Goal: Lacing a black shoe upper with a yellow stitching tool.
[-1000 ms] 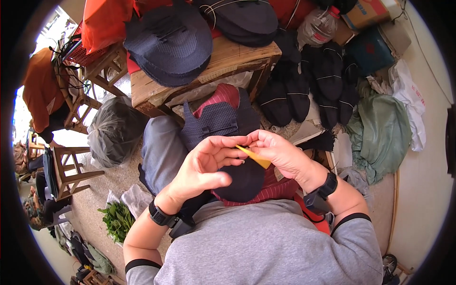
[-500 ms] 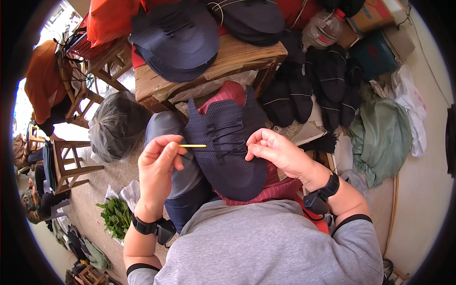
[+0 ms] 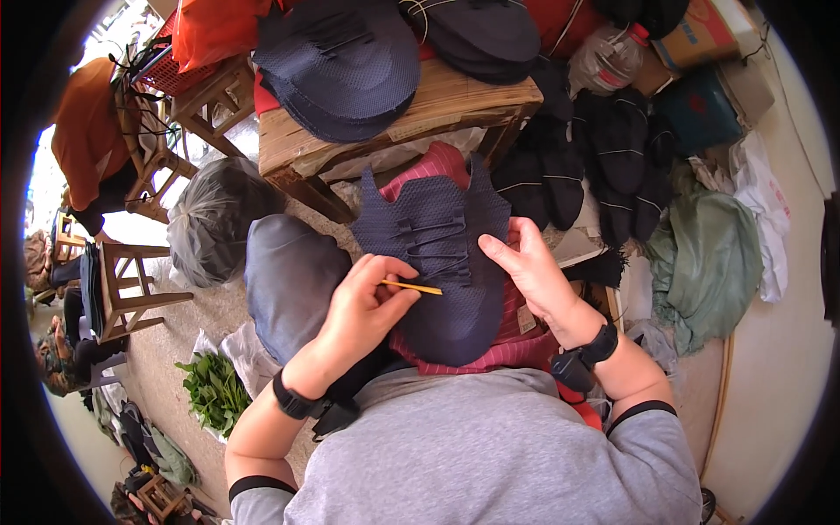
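Note:
Across my lap lies a dark navy mesh shoe upper (image 3: 451, 324), its black lace (image 3: 437, 255) crisscrossing the middle. My left hand (image 3: 360, 306) is closed in a pinch round a thin yellow stick (image 3: 416, 287). The stick points right, over the upper just below the lacing; whether its tip touches the mesh I cannot tell. My right hand (image 3: 535, 273) grips the upper's right edge, thumb on top and the other fingers partly hidden behind it. Under the upper shows a red striped cloth (image 3: 518, 337).
Ahead is a wooden bench (image 3: 420, 101) with stacked shoe uppers (image 3: 346, 79). Black shoe pieces (image 3: 617, 162) are piled to the right, near a green cloth (image 3: 713, 254). At left are a grey plastic bag (image 3: 214, 223), leafy greens (image 3: 213, 394), a stool (image 3: 127, 289) and a person in orange (image 3: 87, 131).
My left hand has moved right with the yellow stick, from beside the upper to over it. My right hand has shifted from a pinch near the lacing to the upper's right edge.

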Available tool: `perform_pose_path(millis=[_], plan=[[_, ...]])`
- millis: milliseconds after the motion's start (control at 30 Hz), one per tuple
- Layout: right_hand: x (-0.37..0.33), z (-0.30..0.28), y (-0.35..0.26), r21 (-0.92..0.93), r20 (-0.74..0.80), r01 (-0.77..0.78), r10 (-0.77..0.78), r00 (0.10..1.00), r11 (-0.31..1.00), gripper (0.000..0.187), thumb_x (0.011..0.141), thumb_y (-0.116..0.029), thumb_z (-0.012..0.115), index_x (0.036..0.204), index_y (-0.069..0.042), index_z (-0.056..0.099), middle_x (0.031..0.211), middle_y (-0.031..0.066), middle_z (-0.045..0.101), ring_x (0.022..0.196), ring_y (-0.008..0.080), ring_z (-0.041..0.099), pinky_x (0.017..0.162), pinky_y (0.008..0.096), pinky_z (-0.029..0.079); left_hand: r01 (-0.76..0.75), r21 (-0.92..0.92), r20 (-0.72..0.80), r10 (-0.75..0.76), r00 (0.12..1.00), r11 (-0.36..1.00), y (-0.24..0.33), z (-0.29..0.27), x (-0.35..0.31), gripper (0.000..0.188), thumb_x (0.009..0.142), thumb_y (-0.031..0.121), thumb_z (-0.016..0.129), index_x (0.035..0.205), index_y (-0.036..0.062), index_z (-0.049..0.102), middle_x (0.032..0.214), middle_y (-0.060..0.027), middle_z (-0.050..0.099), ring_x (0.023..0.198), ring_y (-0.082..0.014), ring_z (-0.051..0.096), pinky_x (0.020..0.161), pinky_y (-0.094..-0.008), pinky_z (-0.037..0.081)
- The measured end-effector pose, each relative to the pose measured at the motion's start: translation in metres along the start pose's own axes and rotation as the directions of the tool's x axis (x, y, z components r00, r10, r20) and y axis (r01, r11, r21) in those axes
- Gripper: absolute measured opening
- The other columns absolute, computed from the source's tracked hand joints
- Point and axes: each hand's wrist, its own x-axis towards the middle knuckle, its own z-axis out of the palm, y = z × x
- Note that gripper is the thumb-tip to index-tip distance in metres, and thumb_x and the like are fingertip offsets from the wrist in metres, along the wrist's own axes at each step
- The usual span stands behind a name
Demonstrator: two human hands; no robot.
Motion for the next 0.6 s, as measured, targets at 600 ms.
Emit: perform_pose_path(millis=[600], plan=[[-0.004, -0.005, -0.036, -0.532, 0.248, 0.654, -0.640, 0.728, 0.538, 0.024, 0.082, -0.003, 0.076, 0.100, -0.007, 0.061, 0.093, 0.0056, 0.056, 0.069, 0.0164, 0.058, 0.061, 0.0299, 0.050, -0.105, 0.017, -0.002, 0.105, 0.994, 0.994, 0.003, 0.000, 0.010, 0.018, 0.093, -0.003, 0.063, 0.111, 0.0018, 0.062, 0.088, 0.0013, 0.061, 0.070, -0.0036, 0.055, 0.059, -0.0189, 0.044]])
